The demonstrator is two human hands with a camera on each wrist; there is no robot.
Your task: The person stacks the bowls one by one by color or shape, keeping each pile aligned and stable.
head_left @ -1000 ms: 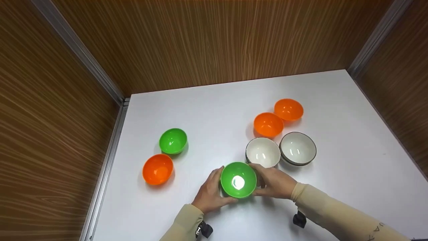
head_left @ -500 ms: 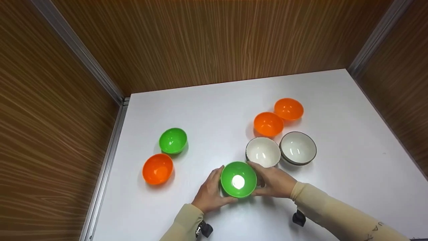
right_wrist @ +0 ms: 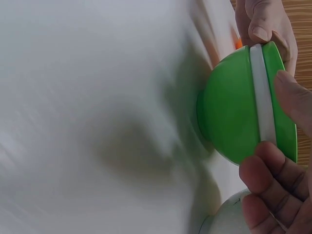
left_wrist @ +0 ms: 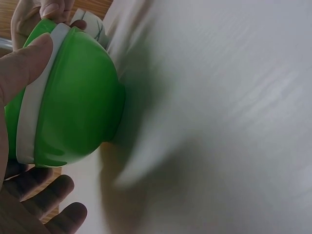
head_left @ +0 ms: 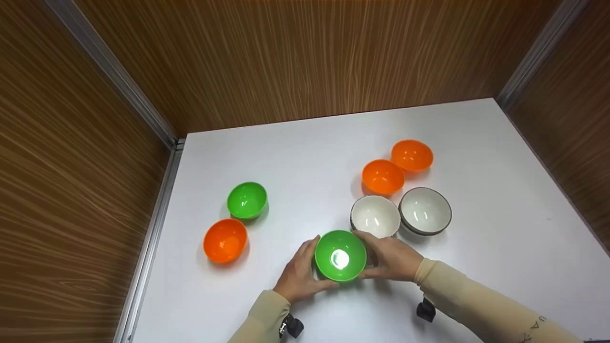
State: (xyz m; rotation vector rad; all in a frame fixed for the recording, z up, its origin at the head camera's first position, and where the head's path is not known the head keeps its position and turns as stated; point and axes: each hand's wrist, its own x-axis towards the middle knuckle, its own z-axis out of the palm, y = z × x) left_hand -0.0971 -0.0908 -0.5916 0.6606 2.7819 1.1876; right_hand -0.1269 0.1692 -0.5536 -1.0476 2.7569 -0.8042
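Observation:
Between my two hands is a nested stack of bowls, a green bowl on top. The wrist views show a white bowl's rim sandwiched below it, and a lower green bowl outermost. My left hand grips the stack from the left, thumb on the near side. From the right, my right hand holds it, thumb also near. The stack is upright at the table's surface; whether its base touches cannot be told. Just behind the right fingers sits a white bowl, partly hidden.
A dark-rimmed white bowl stack stands right of the white bowl. Behind are two orange bowls, one nearer and one farther. On the left stand a green bowl and an orange bowl. Wood-grain panels enclose the white table.

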